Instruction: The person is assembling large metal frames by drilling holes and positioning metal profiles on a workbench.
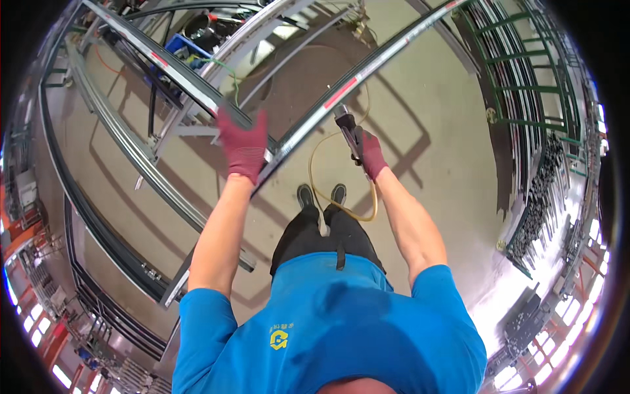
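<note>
Head view: frame bars (341,94) already meet, fastening unclear; right hand (371,153) clasps pneumatic tool (345,121) alongside; left hand (244,147) splayed.

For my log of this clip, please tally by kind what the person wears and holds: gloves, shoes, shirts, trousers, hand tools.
Maroon gloves: 2
Dark shoes: 2
Blue shirt: 1
Black trousers: 1
Hand tool: 1
Total: 7
</note>
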Motion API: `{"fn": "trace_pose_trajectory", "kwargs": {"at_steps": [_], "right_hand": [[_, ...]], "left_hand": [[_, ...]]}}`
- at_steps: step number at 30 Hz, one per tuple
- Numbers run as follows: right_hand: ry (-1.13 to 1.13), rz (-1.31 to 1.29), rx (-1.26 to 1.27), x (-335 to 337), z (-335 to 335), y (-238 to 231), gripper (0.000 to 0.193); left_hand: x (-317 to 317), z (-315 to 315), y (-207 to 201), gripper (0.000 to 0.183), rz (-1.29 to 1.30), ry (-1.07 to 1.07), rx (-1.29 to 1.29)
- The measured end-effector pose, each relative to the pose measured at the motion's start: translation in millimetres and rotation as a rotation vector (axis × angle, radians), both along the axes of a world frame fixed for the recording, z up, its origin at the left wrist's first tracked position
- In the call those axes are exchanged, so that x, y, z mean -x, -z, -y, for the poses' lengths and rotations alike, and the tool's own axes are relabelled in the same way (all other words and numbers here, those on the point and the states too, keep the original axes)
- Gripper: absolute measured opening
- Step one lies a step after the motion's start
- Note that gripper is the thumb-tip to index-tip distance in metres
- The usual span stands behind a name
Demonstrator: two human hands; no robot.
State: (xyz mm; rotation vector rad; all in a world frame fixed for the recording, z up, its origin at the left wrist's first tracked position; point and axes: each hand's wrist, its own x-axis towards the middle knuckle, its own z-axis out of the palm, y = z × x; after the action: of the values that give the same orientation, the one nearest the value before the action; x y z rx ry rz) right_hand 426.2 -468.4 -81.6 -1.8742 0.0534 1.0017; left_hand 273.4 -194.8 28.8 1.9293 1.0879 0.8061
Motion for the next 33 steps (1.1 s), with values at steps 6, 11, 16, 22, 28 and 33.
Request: {"fn": "trace_pose_trajectory", "kwargs": {"at_steps": [6,11,16,22,28,33], "right_hand": [[0.310,-0.312,-0.442,-28,-79,70,0.036],[0.413,-0.717,-0.785,-6,-82,127,0.038],[-0.557,0.428,-0.094,-7,-38,-27,0.028],[-0.646,1.191,-0.229,-109,-163,-126,0.059],[-0.567,0.055,-0.323,-138,-299,16,0.082],[-0.531,-0.037,-0.330,-165,-438,8,0.033]], "left_hand": [[-120,-15,53,0.092,-0.364,0.122,0.686],[-165,-18,148,0.065,-0.206,0.167,1.303],[-160,-55,171,0.049,-0.416,-0.087,0.661],[-212,-111,47,0.048,-0.185,-0.215,0.439],[-206,-144,-22,0.065,-0.183,-0.269,0.289],[-24,-57,-85,0.037,-0.322,-0.262,0.032]]}}
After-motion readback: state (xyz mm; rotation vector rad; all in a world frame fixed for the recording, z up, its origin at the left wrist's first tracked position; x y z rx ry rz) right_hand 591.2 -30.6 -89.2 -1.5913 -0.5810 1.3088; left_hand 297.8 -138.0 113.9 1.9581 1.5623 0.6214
